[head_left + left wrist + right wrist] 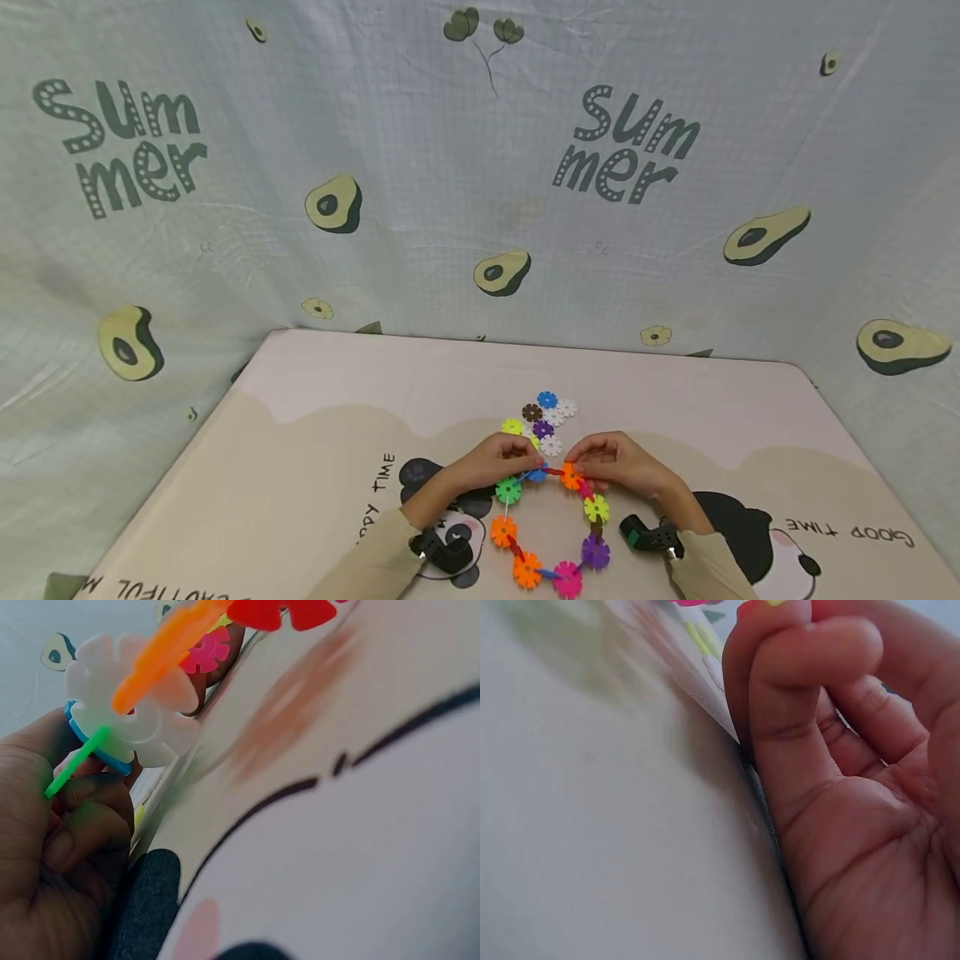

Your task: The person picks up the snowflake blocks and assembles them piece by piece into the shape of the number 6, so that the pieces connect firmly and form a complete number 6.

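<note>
A ring of notched, flower-shaped plastic discs in many colours lies on the table, with a purple disc at its right. At its far side the left hand pinches a blue disc. Opposite it, the right hand grips an orange disc, and an edge-on red disc spans the two. In the left wrist view a white disc and an edge-on green disc sit by the fingers. The right wrist view shows the right hand with bent fingers; what they hold is mostly hidden.
Loose discs lie just beyond the hands, among them a brown disc and a white disc. The table carries a cover printed with pandas and lettering. A curtain with avocado prints hangs behind it.
</note>
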Demonstrator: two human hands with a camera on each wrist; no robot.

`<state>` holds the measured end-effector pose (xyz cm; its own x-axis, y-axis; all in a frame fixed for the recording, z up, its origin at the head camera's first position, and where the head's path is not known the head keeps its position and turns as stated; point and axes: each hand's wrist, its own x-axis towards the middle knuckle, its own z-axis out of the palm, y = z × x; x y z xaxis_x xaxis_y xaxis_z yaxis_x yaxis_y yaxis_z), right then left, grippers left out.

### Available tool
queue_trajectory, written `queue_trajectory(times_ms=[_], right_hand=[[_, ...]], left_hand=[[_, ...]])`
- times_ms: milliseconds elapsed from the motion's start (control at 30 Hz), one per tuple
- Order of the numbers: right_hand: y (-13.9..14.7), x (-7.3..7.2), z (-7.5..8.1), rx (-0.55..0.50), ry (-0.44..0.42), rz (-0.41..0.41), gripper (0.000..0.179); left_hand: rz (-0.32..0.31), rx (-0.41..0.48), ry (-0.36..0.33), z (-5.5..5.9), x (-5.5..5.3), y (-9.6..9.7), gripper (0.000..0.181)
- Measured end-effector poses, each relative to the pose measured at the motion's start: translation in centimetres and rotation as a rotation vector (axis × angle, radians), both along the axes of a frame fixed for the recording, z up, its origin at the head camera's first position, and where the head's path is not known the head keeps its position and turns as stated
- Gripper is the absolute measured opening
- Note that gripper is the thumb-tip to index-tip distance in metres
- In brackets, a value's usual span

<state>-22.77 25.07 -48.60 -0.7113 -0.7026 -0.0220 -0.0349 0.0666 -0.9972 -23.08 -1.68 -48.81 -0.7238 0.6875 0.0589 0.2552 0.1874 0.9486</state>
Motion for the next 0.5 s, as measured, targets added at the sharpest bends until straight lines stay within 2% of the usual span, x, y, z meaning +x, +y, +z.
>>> queue_trajectory(times_ms=[167,500], right_hand=[[-0.18,0.02,0.18,0.031,0.000,-0.013,0.030],[-0.84,-0.02,0.00,0.047,0.030,-0.034,0.030]], left_hand=[[0.006,-0.015,-0.009,-0.04,-0.05,-0.01,0.020],[0.000,0.001,0.005,-0.14,-0.02,-0.11,0.019]])
